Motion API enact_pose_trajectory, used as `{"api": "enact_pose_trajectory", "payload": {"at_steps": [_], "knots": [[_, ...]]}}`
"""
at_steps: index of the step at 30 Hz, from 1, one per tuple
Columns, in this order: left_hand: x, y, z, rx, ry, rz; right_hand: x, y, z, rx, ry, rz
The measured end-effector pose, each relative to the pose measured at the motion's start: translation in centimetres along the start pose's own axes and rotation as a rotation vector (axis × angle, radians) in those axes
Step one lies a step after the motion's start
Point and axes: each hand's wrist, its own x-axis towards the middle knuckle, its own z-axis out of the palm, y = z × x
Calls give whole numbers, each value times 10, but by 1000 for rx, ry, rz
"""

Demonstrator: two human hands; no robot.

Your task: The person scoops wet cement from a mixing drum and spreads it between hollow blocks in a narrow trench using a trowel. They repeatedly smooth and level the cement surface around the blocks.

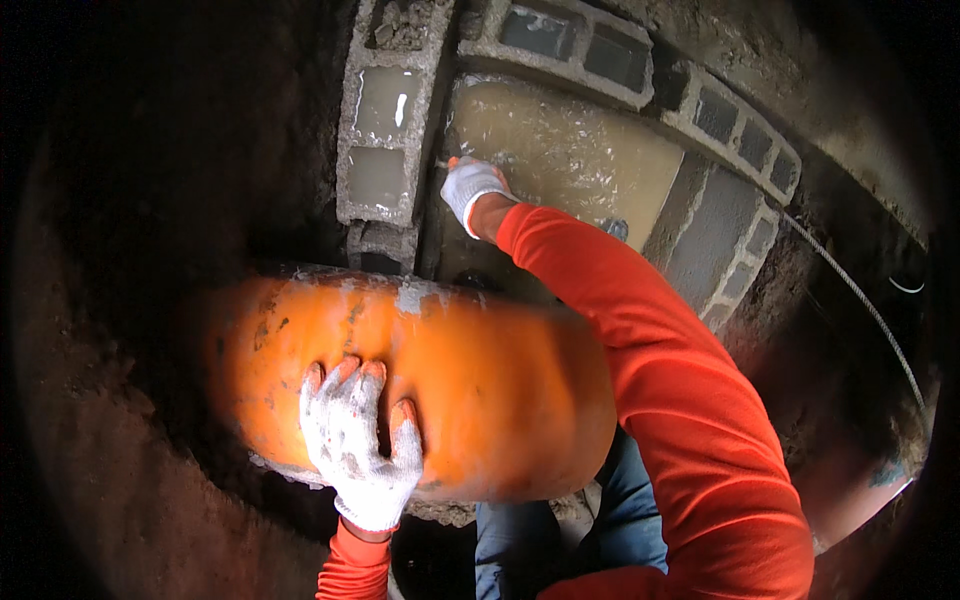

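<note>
A large orange pipe [500, 385] lies across the front, smeared with grey mortar along its far edge. My left hand [355, 430], in a white glove with orange fingertips, lies on top of the pipe with its fingers spread. My right hand [475, 192], gloved the same way, reaches past the pipe beside the left wall of hollow concrete blocks [420, 110]. Its fingers are curled closed over murky brown water [570, 150]. What they hold, if anything, I cannot make out.
More hollow blocks [715, 115] edge the water at the back and right. A pale rope [850, 280] runs down the right side. Dark earth [110, 420] rises on the left. Another rounded pipe end [850, 510] shows at lower right. My legs [625, 510] are below the orange pipe.
</note>
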Motion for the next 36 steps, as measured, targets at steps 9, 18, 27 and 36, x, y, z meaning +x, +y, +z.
{"api": "enact_pose_trajectory", "payload": {"at_steps": [9,18,27,36], "knots": [[-4,-3,0,19,45,-13,-65,50,3,325,209,-83],[3,3,0,-15,1,-6,-17,68,-48,-83,248,-198],[5,2,2,-44,15,24,-19,33,58,36,297,-62],[3,1,4,-6,-14,4,-73,25,38,31,364,-204]]}}
